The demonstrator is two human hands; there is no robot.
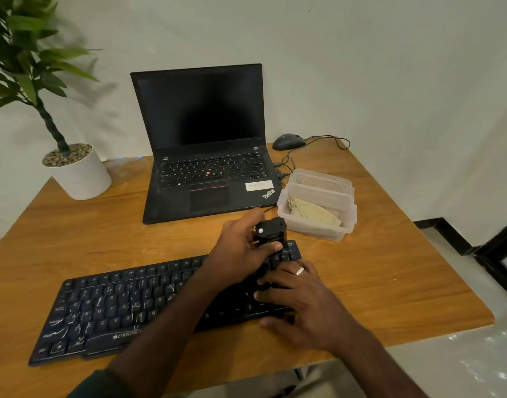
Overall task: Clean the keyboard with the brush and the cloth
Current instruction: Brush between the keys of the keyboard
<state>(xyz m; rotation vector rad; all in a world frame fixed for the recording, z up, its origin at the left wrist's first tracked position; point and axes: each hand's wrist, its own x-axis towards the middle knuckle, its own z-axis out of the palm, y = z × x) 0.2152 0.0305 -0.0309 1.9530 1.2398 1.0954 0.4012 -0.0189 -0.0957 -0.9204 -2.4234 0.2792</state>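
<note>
Brushing is the step in hand, judging by how things are lying. The left hand [240,248] is reaching across to the far right end of the keyboard [126,305] and is gripping a small black brush [271,232] there, thumb across its front and fingers curled round the back, closed firmly on it. The bristle end is pointing down into the keys at that corner, though the bristles themselves are hidden behind the thumb and the other hand. The right hand [301,300] is lying flat on the right end of the keyboard, fingers [271,281] spread loosely and pressing on the keys, thumb hooking the near edge; it is holding nothing, only steadying the board on the table [390,268].

The cloth [312,214] is sitting folded inside an open clear plastic box [349,222], just beyond the keyboard's right end and beside the laptop [206,156], and looks untouched.

White marks are showing across the left-hand keys, so most of the board probably needs work. The next move is likely calling for short sweeps leftward along the rows, with the steadying hand shifting clear of the brush's path.
</note>
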